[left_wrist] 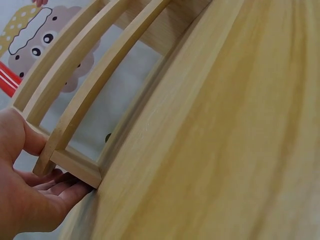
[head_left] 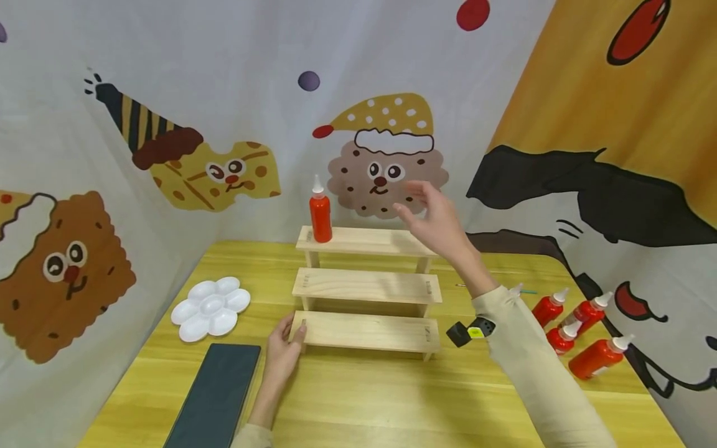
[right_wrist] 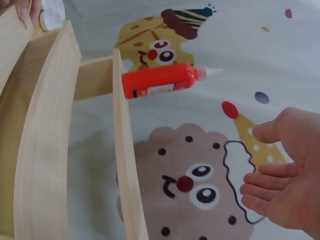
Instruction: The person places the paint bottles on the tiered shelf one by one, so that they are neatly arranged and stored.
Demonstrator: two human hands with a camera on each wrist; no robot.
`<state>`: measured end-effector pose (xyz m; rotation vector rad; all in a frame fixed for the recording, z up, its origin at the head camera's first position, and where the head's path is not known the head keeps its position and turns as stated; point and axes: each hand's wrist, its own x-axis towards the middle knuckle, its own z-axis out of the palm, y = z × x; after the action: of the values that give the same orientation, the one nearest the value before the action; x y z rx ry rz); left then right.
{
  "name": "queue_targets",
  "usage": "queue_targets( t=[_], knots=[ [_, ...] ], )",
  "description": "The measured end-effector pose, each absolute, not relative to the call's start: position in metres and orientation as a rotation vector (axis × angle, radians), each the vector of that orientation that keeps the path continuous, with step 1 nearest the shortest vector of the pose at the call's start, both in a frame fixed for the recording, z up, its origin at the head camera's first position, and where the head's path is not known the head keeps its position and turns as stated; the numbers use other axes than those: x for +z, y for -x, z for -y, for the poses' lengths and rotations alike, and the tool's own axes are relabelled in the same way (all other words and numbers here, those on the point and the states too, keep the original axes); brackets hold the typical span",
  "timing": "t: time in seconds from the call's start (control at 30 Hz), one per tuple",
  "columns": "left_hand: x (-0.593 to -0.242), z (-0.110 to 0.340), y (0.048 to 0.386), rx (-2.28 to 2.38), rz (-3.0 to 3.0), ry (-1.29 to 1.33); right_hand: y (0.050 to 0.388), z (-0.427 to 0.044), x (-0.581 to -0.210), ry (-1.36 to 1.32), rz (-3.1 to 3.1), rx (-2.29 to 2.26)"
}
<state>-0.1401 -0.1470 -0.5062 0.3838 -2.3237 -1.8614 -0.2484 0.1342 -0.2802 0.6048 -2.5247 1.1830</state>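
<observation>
A three-step wooden display rack (head_left: 366, 285) stands in the middle of the table. On the left of its top step stands a red paint bottle (head_left: 321, 218) with a white pointed cap, upright. My left hand (head_left: 284, 351) grips the left end of the lowest step, the thumb on top and the fingers beneath, as the left wrist view shows. Above the right part of the top step, my right hand (head_left: 434, 221) hangs in the air with thumb and fingers spread. It holds nothing; in the right wrist view the bottle (right_wrist: 157, 81) is apart from it.
Several more red paint bottles (head_left: 596, 358) stand or lean at the table's right, partly behind my right sleeve. A white flower-shaped palette (head_left: 211, 308) and a dark flat board (head_left: 215, 398) lie at the left. Behind the table hangs a cartoon-printed cloth (head_left: 246, 74).
</observation>
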Motion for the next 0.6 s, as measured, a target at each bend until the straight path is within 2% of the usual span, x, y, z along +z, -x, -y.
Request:
queue_targets(
  t=[0.6],
  knots=[
    [-0.508,0.149,0.139,-1.889,2.332,-0.389,0.208,-0.195,-0.279,-0.493,2.368,1.084]
  ],
)
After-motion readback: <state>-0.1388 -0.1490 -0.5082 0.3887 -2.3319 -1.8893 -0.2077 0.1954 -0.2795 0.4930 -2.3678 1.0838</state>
